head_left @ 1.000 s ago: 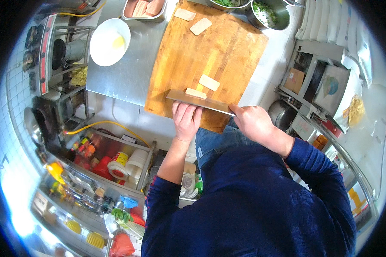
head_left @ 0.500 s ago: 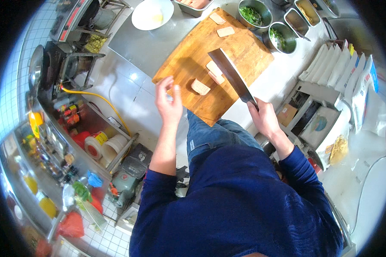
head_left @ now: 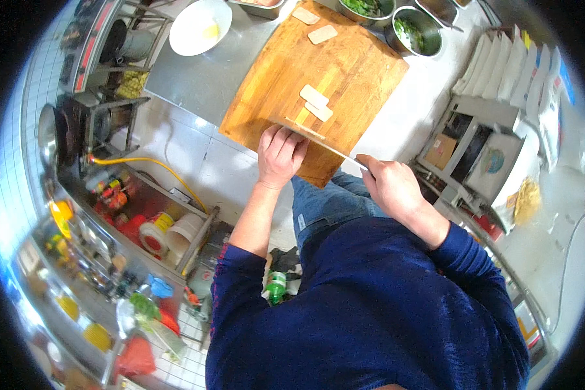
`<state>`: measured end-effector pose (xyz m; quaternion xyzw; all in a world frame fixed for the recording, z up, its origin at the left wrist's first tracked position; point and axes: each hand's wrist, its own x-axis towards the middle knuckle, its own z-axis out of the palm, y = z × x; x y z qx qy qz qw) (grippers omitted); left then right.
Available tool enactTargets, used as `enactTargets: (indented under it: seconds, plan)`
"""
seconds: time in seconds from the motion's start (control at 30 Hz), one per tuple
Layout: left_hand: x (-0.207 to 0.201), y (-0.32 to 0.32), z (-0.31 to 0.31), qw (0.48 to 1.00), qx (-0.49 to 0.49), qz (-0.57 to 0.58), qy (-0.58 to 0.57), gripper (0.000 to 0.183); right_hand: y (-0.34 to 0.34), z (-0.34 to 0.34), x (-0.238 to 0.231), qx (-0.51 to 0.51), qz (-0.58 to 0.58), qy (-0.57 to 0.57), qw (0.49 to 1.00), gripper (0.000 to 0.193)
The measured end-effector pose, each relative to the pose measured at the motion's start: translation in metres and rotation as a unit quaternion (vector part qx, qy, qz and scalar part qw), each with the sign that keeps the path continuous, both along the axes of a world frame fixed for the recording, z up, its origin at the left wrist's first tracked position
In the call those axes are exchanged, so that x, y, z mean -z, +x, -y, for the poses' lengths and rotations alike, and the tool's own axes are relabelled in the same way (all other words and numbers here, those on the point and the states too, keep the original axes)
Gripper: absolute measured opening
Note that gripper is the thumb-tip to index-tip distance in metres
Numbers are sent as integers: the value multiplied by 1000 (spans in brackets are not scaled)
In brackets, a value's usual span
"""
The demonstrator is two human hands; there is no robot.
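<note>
My right hand (head_left: 396, 190) is wrapped around the handle of a cleaver (head_left: 337, 151), whose blade now appears nearly edge-on above the near part of the wooden cutting board (head_left: 270, 75). Beside the blade, my left hand (head_left: 281, 156) has its fingers curled down, pressed on a pale beige block of what looks like luncheon meat; fingers and blade hide most of it. A thin strip of meat (head_left: 305, 128) shows just beyond the blade. Two overlapping slices (head_left: 315, 97) lie mid-board. Two more slices (head_left: 323, 34) rest toward the far edge.
A white oval plate (head_left: 200, 29) stands left of the board on a metal surface. Steel pots with chopped greens (head_left: 409, 32) sit at the far right. White bags (head_left: 500, 71) stand at the right, and a shelf with containers (head_left: 156, 234) is at the left.
My left hand has come down onto the meat block from an open pose above the board. The cleaver has swung left and turned from its flat side to edge-on, beside those fingers.
</note>
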<state>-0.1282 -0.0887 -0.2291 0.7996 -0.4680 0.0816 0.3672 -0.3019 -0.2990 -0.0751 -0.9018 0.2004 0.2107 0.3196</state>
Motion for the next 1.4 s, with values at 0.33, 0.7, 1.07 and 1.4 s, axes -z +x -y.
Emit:
enactTargets:
  seconds: [0.33,0.7,1.07,1.4]
  plan:
    - [23,4,-10,999,36,-12,18,37,7,2,-7,-31,-66,-5,997,29]
    - [19,5,-15,997,39,-59,33,36,22,16,-15,-57,-67,16,996,33]
    - [9,10,-12,994,45,-90,31,36,38,14,-7,-66,-100,35,992,24]
    - [11,9,-12,996,40,-79,13,36,39,6,22,-63,-104,26,992,23]
